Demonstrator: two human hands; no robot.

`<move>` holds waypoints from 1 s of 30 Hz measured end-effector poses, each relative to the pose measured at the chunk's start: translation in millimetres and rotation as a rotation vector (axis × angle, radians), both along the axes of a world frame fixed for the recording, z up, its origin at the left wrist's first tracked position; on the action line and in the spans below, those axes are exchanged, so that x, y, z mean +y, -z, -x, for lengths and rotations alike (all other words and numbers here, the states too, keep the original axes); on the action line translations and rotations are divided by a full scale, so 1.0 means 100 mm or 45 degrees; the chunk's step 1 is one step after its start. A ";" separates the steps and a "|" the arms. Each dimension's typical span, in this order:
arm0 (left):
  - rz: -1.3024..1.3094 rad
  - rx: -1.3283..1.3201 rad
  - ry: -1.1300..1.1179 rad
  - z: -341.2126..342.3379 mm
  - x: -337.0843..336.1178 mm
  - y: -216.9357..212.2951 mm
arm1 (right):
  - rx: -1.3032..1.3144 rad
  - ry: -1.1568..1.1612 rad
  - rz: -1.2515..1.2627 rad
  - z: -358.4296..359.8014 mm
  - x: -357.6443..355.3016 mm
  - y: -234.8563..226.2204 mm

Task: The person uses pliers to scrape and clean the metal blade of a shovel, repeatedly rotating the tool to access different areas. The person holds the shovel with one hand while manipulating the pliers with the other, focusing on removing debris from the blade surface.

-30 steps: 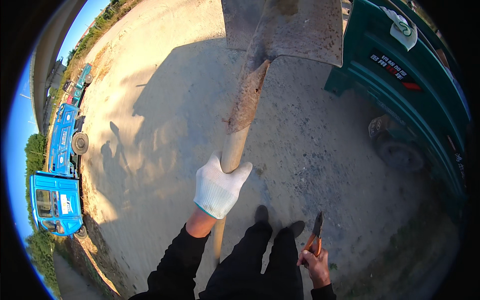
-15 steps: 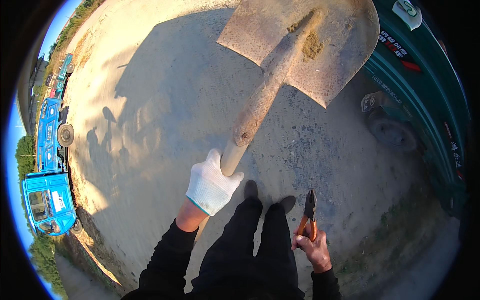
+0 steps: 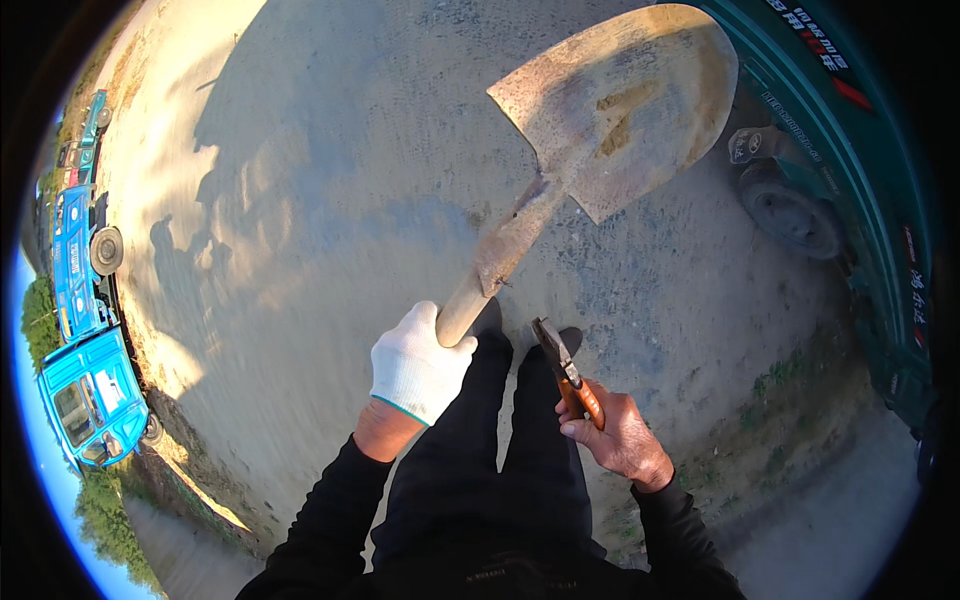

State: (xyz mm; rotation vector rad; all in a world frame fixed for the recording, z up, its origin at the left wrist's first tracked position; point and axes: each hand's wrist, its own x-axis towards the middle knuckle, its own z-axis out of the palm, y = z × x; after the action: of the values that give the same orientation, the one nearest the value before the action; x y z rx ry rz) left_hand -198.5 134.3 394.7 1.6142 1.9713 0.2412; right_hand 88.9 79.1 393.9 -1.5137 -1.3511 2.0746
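A white knit glove covers my left hand [image 3: 420, 365], which is wrapped round the wooden handle of a shovel [image 3: 640, 105]. The rusty blade points away to the upper right, with patches of dried dirt on its face. Where the handle enters the metal socket, a small dark bit, perhaps a nail or wire, sticks out at the side. My bare right hand [image 3: 625, 435] grips a pair of pliers [image 3: 572, 375] by its orange handles. The jaws point up and left toward the socket, apart from it.
A dark green vehicle [image 3: 850, 150] with a wheel [image 3: 790, 212] stands close on the right. Far left, a blue truck [image 3: 95, 395] is parked along the roadside. My legs and dark shoes are below the shovel, on dusty ground [image 3: 330, 230] crossed by shadows.
The shovel blade has turned and come lower, showing more of its face. My right hand has brought the pliers up and left, closer to the shovel's socket.
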 end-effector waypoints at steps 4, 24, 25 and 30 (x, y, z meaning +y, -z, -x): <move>-0.039 0.047 0.068 0.00 -0.06 0.16 | -0.284 -0.153 -0.252 0.01 0.21 0.05; 0.018 0.110 0.104 0.03 -0.19 0.44 | -0.622 -0.521 -0.588 0.05 0.53 0.30; 0.009 0.111 0.109 0.03 -0.20 0.45 | -0.626 -0.531 -0.592 0.05 0.53 0.31; 0.085 0.135 0.113 0.02 -0.23 0.49 | -0.634 -0.578 -0.592 0.02 0.54 0.34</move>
State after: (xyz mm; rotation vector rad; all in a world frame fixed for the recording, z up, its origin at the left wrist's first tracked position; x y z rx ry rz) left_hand -200.5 111.7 345.3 1.6971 1.9586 0.0553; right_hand 86.8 133.5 359.7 -1.6717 -2.3490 1.4451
